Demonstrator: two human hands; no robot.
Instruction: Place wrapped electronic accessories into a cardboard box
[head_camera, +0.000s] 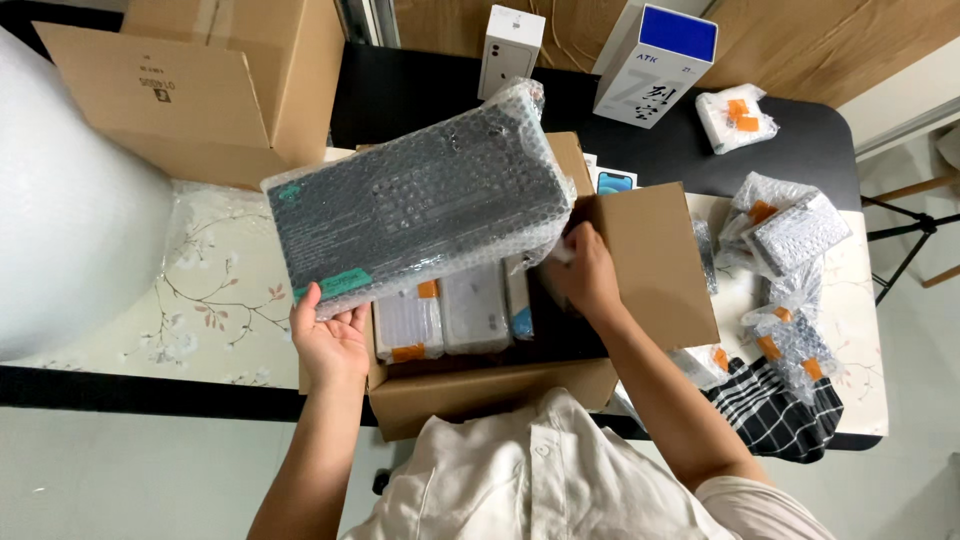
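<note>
A large flat dark box wrapped in bubble wrap (420, 200) is held tilted above an open cardboard box (480, 390). My left hand (330, 345) grips its lower left corner. My right hand (585, 270) holds its right end, just over the box's raised brown flap (655, 260). Inside the cardboard box stand bubble-wrapped small white boxes (445, 318), some closed with orange tape, partly hidden under the big parcel.
A bigger open cardboard box (200, 90) stands at the back left beside a large roll of bubble wrap (70, 200). Two upright white boxes (510, 50) (655, 65) stand at the back. Several bubble-wrapped parcels (790, 235) and a striped cloth (775, 405) lie at the right.
</note>
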